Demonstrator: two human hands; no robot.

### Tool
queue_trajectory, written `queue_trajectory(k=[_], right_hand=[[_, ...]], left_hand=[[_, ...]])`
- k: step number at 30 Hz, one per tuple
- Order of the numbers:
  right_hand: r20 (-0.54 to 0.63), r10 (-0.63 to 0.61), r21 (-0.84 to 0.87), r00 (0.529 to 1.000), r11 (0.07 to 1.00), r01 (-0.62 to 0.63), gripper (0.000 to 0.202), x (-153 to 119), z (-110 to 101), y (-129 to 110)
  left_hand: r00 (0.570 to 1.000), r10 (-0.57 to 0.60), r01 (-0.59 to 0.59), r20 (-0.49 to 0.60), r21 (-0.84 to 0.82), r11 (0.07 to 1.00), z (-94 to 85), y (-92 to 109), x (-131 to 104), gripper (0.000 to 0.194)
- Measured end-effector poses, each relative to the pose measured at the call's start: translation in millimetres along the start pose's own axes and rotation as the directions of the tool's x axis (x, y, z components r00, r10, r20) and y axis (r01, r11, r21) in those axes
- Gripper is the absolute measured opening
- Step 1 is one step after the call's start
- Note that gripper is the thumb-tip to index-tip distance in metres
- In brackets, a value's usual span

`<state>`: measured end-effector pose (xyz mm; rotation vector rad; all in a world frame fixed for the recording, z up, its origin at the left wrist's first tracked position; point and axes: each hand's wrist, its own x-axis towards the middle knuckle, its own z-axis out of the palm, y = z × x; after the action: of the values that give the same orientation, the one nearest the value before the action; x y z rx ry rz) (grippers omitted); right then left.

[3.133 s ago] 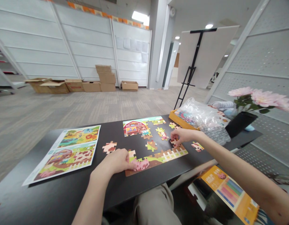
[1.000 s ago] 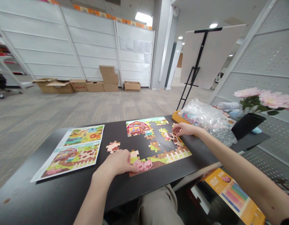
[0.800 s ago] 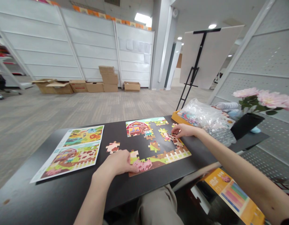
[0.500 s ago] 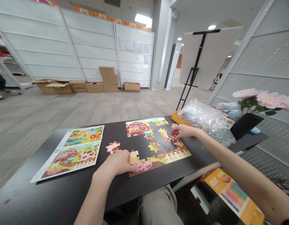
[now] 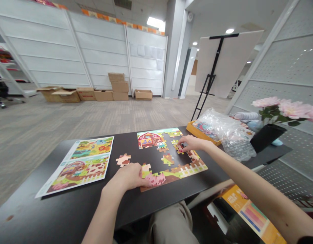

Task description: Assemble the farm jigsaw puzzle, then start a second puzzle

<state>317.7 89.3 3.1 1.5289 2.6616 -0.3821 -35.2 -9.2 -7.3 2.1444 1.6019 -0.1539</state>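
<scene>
A partly assembled farm puzzle lies on the black table (image 5: 90, 200): the barn section (image 5: 148, 139) at the back, the fence strip (image 5: 190, 169) along the front right. My left hand (image 5: 129, 177) rests at the puzzle's left corner, fingers bent together beside the pink pig piece (image 5: 156, 179); its fingertips are partly hidden. My right hand (image 5: 189, 143) pinches down on a small joined section (image 5: 175, 145) right of centre. A loose green and brown piece (image 5: 168, 159) lies in the middle gap. Another loose piece, cream and brown (image 5: 123, 160), sits above my left hand.
A printed picture sheet (image 5: 81, 164) lies at the table's left. At the back right are an orange tray (image 5: 203, 133), clear plastic bags (image 5: 229, 135) and a dark vase (image 5: 266, 136) with pink flowers. An orange box (image 5: 255, 213) is below the table edge.
My right hand has moved left, from the puzzle's right edge onto the small joined section. More of the brown-spotted pieces at the right shows. My left hand has stayed in place.
</scene>
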Motion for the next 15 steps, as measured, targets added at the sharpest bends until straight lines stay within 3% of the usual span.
queue_trajectory(k=[6,10,15], right_hand=[[0.012,-0.071,0.052,0.997,0.996,0.070,0.026,8,0,-9],[0.007,0.031,0.086,0.999,0.996,-0.031,0.026,-1,-9,6],[0.127,0.103,0.177,0.987,0.976,-0.125,0.023,-15,-8,27]], left_hand=[[1.000,-0.002,0.002,-0.004,-0.009,1.000,0.4,-1,0,0.051],[1.000,0.009,-0.009,0.001,-0.010,1.000,-0.2,-1,-1,0.050],[1.000,0.007,-0.007,-0.004,-0.007,1.000,0.3,-1,-1,0.049]])
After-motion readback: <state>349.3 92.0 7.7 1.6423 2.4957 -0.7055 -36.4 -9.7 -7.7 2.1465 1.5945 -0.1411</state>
